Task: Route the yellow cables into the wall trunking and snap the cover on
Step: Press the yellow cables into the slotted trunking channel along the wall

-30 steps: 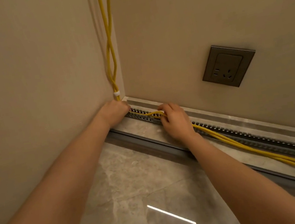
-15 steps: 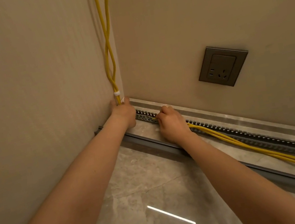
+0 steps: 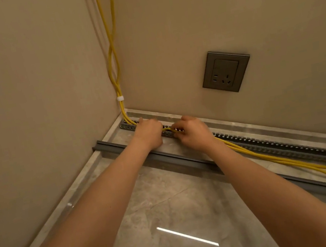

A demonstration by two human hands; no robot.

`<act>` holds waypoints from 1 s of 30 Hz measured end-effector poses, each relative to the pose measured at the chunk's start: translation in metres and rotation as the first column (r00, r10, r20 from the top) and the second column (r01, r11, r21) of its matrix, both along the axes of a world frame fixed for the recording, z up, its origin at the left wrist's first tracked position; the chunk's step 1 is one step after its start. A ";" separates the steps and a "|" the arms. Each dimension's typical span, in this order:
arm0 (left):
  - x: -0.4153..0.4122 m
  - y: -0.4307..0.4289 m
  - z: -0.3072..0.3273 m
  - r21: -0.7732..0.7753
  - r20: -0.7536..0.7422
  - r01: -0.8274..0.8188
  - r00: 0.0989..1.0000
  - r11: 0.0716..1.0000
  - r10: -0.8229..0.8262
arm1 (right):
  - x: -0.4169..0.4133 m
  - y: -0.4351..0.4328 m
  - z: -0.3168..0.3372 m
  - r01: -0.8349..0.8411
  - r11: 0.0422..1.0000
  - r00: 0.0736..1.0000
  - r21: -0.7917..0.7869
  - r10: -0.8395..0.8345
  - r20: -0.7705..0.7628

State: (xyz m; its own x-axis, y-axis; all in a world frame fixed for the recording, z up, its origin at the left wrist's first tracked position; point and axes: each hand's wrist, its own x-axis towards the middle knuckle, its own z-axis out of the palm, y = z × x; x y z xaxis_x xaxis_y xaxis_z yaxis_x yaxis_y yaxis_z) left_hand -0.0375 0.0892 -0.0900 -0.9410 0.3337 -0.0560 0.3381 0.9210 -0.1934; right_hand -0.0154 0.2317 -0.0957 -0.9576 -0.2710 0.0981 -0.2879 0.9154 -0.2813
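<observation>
- The yellow cables [image 3: 115, 71], bound by a white band [image 3: 120, 98], drop down the wall corner into the slotted grey trunking [image 3: 291, 146]. Further right they lie loose on the floor beside it.
- The left hand [image 3: 148, 133] is curled over the cables at the trunking.
- The right hand [image 3: 194, 134], just beside it, pinches them.
- The grey cover [image 3: 116, 148] lies on the floor in front.

Seemingly curled: left hand [image 3: 149, 133], right hand [image 3: 194, 133].

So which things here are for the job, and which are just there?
For the job: cables, trunking, cover (not yet on), left hand, right hand.
Just there: socket, floor.
</observation>
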 end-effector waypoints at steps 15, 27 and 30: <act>0.010 0.017 0.007 0.059 0.107 -0.159 0.983 0.985 0.152 | 0.012 -0.005 0.001 0.103 0.964 0.994 0.244 -0.089 -0.069; 0.024 0.047 0.012 0.039 0.053 0.036 0.998 0.999 -0.038 | 0.019 0.009 -0.001 0.082 0.993 0.990 0.090 -0.092 0.106; 0.027 0.052 0.011 0.086 0.083 0.030 0.996 0.996 -0.037 | 0.025 0.014 -0.009 0.055 0.998 0.996 0.036 -0.058 0.071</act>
State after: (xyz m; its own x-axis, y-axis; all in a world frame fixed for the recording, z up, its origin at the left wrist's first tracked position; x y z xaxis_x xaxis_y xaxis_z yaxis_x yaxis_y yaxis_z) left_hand -0.0104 0.1408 -0.0787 -0.9222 0.3723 -0.1045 0.3812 0.9206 -0.0848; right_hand 0.0093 0.2454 -0.1043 -0.9756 -0.2185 0.0195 -0.2156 0.9391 -0.2676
